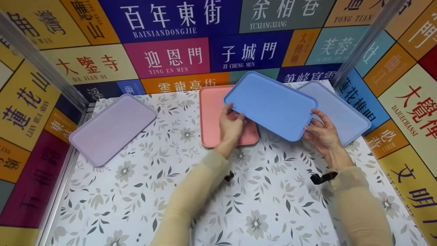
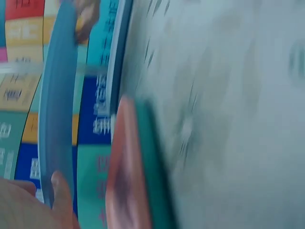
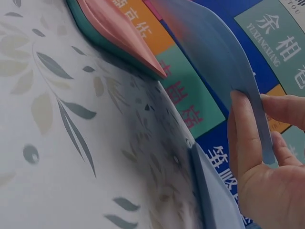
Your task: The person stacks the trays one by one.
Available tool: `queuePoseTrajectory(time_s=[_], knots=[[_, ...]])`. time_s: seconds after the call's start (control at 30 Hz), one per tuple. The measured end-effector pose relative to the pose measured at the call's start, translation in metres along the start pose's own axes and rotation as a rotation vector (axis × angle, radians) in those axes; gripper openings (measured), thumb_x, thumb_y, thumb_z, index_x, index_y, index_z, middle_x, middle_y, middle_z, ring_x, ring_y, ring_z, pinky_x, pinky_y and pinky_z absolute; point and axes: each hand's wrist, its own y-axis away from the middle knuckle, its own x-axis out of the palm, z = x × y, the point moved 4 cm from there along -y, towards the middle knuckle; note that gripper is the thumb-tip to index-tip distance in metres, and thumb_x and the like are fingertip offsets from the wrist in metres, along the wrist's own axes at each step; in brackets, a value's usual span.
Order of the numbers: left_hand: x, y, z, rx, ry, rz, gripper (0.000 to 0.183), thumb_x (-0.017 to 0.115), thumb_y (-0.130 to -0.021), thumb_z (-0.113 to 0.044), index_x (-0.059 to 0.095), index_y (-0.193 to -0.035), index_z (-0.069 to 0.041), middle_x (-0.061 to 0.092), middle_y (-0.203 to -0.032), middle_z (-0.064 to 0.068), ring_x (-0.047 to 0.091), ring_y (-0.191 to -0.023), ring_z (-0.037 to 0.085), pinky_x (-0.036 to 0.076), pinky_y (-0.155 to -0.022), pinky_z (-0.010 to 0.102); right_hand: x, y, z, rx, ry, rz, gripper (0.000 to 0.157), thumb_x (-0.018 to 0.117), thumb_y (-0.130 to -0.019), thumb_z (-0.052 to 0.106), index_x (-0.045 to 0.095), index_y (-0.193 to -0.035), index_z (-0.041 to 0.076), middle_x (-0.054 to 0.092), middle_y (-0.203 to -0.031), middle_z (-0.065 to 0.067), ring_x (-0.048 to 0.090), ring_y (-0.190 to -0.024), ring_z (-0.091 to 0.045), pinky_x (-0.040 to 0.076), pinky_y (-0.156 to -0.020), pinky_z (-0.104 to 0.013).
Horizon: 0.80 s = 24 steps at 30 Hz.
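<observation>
A blue rectangular tray [image 1: 271,104] is held tilted above the table by both hands. My left hand [image 1: 231,124] pinches its left edge, the thumb on one face as the left wrist view shows. The right hand [image 1: 322,135] grips the opposite end between thumb and fingers. Below the left hand lies a pink tray [image 1: 210,116], partly covered by the blue one. Under the pink tray a green tray [image 3: 90,36] shows in both wrist views. Behind the right hand, a paler periwinkle tray [image 1: 339,111] rests on the table, partly hidden.
A lilac tray [image 1: 112,130] lies apart at the table's left side. The table [image 1: 211,205] has a white leaf-and-flower cover. Printed panels [image 1: 164,56] with Chinese lettering wall off the back and both sides, with metal posts [image 1: 362,37] at the corners.
</observation>
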Motion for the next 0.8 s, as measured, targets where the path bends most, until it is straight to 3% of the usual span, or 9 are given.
queuePoseTrajectory(time_s=[0.2, 0.3, 0.43, 0.6, 0.8], knots=[[0.018, 0.013, 0.023, 0.006, -0.134, -0.123, 0.072, 0.086, -0.089, -0.006, 0.062, -0.156, -0.016, 0.079, -0.122, 0.011, 0.076, -0.108, 0.017, 0.066, -0.095, 0.029, 0.012, -0.004, -0.013, -0.044, 0.005, -0.034, 0.063, 0.061, -0.099, -0.025, 0.057, -0.146, 0.015, 0.078, -0.113, -0.008, 0.081, -0.089, -0.023, 0.071, -0.070, -0.035], [0.026, 0.008, 0.040, 0.008, -0.167, -0.163, 0.078, 0.089, -0.085, -0.008, 0.062, -0.157, -0.020, 0.078, -0.127, 0.010, 0.078, -0.108, 0.017, 0.065, -0.097, 0.030, 0.017, -0.006, -0.020, -0.038, -0.019, -0.037, 0.062, 0.060, -0.099, -0.025, 0.057, -0.145, 0.017, 0.076, -0.111, -0.009, 0.080, -0.087, -0.023, 0.071, -0.070, -0.037], [0.026, 0.006, 0.050, -0.006, -0.194, -0.200, 0.082, 0.091, -0.084, -0.010, 0.061, -0.158, -0.026, 0.075, -0.135, 0.010, 0.079, -0.108, 0.018, 0.065, -0.097, 0.034, 0.021, -0.008, -0.029, 0.000, -0.025, -0.051, 0.064, 0.061, -0.098, -0.026, 0.055, -0.145, 0.018, 0.075, -0.115, -0.007, 0.080, -0.090, -0.022, 0.072, -0.075, -0.038], [0.020, 0.015, 0.034, -0.027, -0.154, -0.178, 0.081, 0.088, -0.086, -0.005, 0.060, -0.159, -0.027, 0.074, -0.139, 0.012, 0.078, -0.113, 0.020, 0.065, -0.098, 0.034, 0.023, -0.007, -0.036, 0.015, -0.046, -0.064, 0.066, 0.059, -0.097, -0.028, 0.053, -0.144, 0.018, 0.074, -0.121, -0.007, 0.081, -0.099, -0.024, 0.073, -0.077, -0.039], [0.015, 0.026, 0.009, -0.032, -0.108, -0.159, 0.077, 0.082, -0.090, 0.000, 0.059, -0.159, -0.024, 0.073, -0.138, 0.015, 0.077, -0.115, 0.026, 0.067, -0.096, 0.035, 0.025, -0.007, -0.038, 0.000, 0.001, -0.044, 0.058, 0.061, -0.099, -0.024, 0.056, -0.137, 0.019, 0.076, -0.118, -0.004, 0.080, -0.098, -0.020, 0.071, -0.079, -0.035]])
